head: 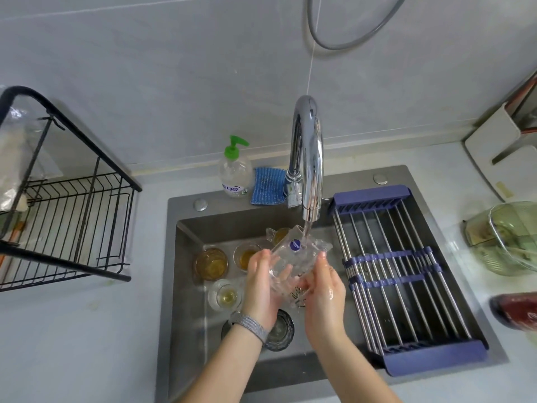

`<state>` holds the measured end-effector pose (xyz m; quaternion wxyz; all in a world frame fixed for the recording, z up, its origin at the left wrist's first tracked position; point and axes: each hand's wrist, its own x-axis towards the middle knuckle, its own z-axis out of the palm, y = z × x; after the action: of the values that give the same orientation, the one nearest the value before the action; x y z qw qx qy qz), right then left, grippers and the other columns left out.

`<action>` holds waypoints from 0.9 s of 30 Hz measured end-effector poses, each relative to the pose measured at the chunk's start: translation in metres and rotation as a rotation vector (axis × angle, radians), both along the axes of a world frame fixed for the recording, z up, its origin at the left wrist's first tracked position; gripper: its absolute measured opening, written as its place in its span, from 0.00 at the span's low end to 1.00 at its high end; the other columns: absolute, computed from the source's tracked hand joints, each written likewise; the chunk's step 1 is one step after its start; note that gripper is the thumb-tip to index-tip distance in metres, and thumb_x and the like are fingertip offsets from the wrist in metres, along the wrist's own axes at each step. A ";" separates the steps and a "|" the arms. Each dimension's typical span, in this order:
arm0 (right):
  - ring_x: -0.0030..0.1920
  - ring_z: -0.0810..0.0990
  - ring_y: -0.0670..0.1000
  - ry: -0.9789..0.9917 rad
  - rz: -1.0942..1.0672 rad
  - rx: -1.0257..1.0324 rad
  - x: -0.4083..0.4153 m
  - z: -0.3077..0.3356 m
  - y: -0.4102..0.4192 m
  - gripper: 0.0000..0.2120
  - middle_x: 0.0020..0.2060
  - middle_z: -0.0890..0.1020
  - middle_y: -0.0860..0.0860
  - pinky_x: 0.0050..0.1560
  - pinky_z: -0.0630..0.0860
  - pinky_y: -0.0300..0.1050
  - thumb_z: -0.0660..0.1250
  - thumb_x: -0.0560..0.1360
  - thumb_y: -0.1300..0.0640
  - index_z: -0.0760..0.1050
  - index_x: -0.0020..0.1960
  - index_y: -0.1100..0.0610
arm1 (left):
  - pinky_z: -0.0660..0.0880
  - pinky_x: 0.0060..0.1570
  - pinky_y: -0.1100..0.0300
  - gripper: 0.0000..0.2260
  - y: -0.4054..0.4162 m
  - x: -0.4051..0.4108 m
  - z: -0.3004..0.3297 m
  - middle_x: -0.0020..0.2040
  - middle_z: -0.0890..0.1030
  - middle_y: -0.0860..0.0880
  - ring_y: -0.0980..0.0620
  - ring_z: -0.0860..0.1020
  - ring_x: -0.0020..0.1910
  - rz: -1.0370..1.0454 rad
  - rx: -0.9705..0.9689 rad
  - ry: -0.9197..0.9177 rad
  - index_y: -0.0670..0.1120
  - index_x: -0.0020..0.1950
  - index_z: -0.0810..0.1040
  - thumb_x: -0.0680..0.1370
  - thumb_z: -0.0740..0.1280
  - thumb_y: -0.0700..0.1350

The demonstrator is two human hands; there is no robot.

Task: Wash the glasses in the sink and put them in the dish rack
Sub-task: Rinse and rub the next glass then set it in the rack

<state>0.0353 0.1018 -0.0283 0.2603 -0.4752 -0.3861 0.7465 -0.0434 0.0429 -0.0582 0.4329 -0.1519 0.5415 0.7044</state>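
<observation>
A pale grey tabletop (87, 330) runs along a wall of light grey tiles (174, 82), and a dark grey steel sink (186, 286) is set into it. Over the basin, the left hand (263, 289) and the right hand (322, 292) together hold a clear ribbed glass pitcher with a small blue round sticker (293, 251), tilted with its mouth toward the wall, under the stream falling from the curved chrome tap (308, 158). Each grip is curled round the pitcher's lower part, the left from the left side and the right from the right, both wet; a grey woven band sits on the left wrist. On the basin floor stand the other pieces: an amber-tinted glass with yellowish liquid (211, 263), a small clear glass with yellow liquid (247, 256), another partly hidden behind the pitcher (280, 234), a clear ribbed glass with a little yellow liquid (226, 295), and a dark smoky glass (280, 330) just beneath the left wrist. A blue-framed roll-up rack of steel rods (401, 277) spans the right part of the sink (nothing lies on it). On the sink's back ledge stand a clear soap bottle with a green pump (235, 173) and a blue striped sponge cloth (267, 186), touching or nearly so. To the left, on the tabletop, sits a black wire dish rack (72, 216). At the right edge are a greenish glass container (505, 237) and a white board (491, 152) leaning against the wall.
</observation>
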 end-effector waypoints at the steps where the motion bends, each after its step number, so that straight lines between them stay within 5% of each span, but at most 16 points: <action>1: 0.29 0.67 0.49 -0.010 -0.008 0.020 0.000 0.000 0.006 0.20 0.28 0.68 0.53 0.34 0.65 0.45 0.61 0.81 0.47 0.68 0.35 0.58 | 0.78 0.57 0.42 0.13 -0.001 0.002 0.000 0.63 0.79 0.45 0.43 0.81 0.58 -0.045 -0.030 0.071 0.50 0.62 0.76 0.81 0.62 0.54; 4: 0.26 0.59 0.46 -0.048 0.060 0.054 0.001 0.002 0.022 0.21 0.24 0.62 0.48 0.29 0.58 0.40 0.61 0.81 0.51 0.62 0.31 0.55 | 0.72 0.59 0.63 0.12 0.001 -0.002 0.002 0.63 0.78 0.53 0.56 0.77 0.61 -0.320 -0.236 0.399 0.54 0.63 0.75 0.85 0.55 0.51; 8: 0.24 0.59 0.45 -0.079 0.124 0.007 0.002 0.001 0.016 0.21 0.23 0.62 0.47 0.25 0.59 0.36 0.63 0.80 0.55 0.62 0.31 0.55 | 0.67 0.62 0.61 0.20 0.027 -0.018 0.019 0.59 0.78 0.53 0.53 0.74 0.64 -0.469 -0.371 0.527 0.49 0.66 0.75 0.85 0.48 0.53; 11: 0.24 0.58 0.45 -0.013 0.128 -0.075 0.003 -0.001 0.012 0.21 0.23 0.61 0.47 0.24 0.58 0.36 0.63 0.80 0.57 0.62 0.30 0.54 | 0.73 0.54 0.56 0.24 0.043 -0.034 0.026 0.55 0.83 0.48 0.48 0.80 0.57 -0.462 -0.264 0.384 0.51 0.53 0.79 0.83 0.46 0.60; 15: 0.25 0.57 0.47 0.084 0.042 -0.183 0.012 -0.008 0.028 0.19 0.25 0.60 0.47 0.26 0.56 0.39 0.63 0.79 0.56 0.63 0.31 0.53 | 0.64 0.71 0.44 0.32 0.039 -0.030 0.006 0.66 0.78 0.50 0.49 0.75 0.66 -0.673 -0.323 0.401 0.56 0.63 0.78 0.77 0.43 0.70; 18: 0.22 0.66 0.45 0.141 0.049 -0.199 0.017 -0.002 0.036 0.21 0.22 0.67 0.49 0.23 0.66 0.35 0.61 0.80 0.58 0.68 0.28 0.56 | 0.64 0.71 0.40 0.33 0.023 -0.030 -0.005 0.60 0.82 0.48 0.46 0.78 0.61 -0.809 -0.269 0.197 0.56 0.53 0.84 0.78 0.42 0.69; 23: 0.19 0.56 0.45 0.155 0.178 -0.312 0.010 -0.009 0.057 0.24 0.19 0.59 0.45 0.25 0.54 0.38 0.60 0.80 0.56 0.61 0.26 0.50 | 0.75 0.62 0.44 0.31 0.013 -0.030 -0.002 0.57 0.83 0.43 0.44 0.81 0.55 -0.603 -0.005 0.001 0.45 0.66 0.76 0.76 0.56 0.67; 27: 0.20 0.55 0.46 -0.020 0.258 -0.325 -0.010 -0.012 0.066 0.24 0.21 0.58 0.46 0.22 0.53 0.38 0.62 0.80 0.52 0.59 0.26 0.50 | 0.80 0.51 0.49 0.27 0.009 -0.029 0.008 0.51 0.85 0.45 0.47 0.83 0.49 -0.558 0.059 0.025 0.46 0.59 0.78 0.70 0.66 0.64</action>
<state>0.0255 0.1675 -0.0404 0.0783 -0.4650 -0.3208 0.8214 -0.0722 0.0516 -0.0497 0.6076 0.0244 0.5471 0.5752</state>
